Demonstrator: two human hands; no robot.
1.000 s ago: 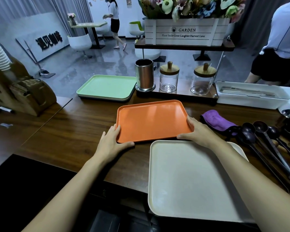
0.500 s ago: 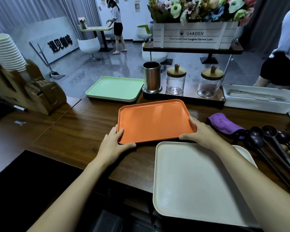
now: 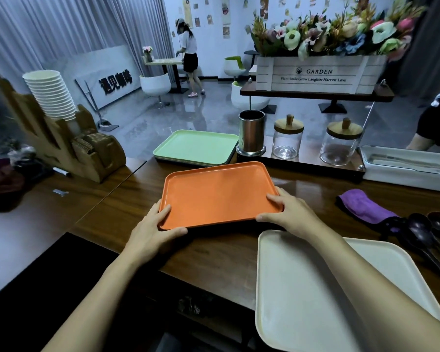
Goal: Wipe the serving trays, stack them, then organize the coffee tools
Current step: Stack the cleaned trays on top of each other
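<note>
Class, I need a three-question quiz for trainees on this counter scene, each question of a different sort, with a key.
1. True or false: both hands hold the orange tray.
2. Multiple choice: the purple cloth lies (A) on the green tray, (B) on the counter to the right of the orange tray, (C) inside the white bin.
3. Fill in: the two glass jars have ______ lids.

Key
1. True: the left hand grips its near left corner, the right hand its near right corner.
2. B
3. wooden
</note>
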